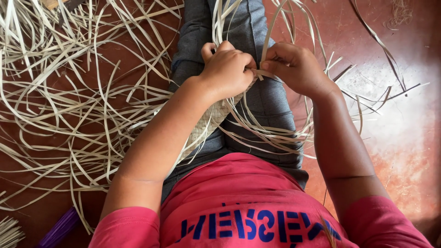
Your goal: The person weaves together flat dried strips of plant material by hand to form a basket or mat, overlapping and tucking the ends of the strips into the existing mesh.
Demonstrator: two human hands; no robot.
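- Head view, looking down: the left hand (226,69) is curled shut over the working edge of a flat woven band of pale plaited palm-leaf strips (209,121), which lies across the lap on grey trousers (266,98).
- Beside it, the right hand (294,66) pinches a single pale flat strip (265,73) between thumb and fingertips, right at the weave's edge; the two hands are close together, nearly touching.
- If the left hand's grip slackens, the last crossings could likely loosen, since nothing else pins them.
- A sharp bend at the pinch could crease or split the strip; it looks thin and dry.
- Loose strip ends (271,131) fan out around both wrists, so the wrong one could be caught up and woven out of order.
- More pale strips scattered (78,105) over the reddish-brown floor (404,138) could tangle with the trailing ends and tug the band askew.
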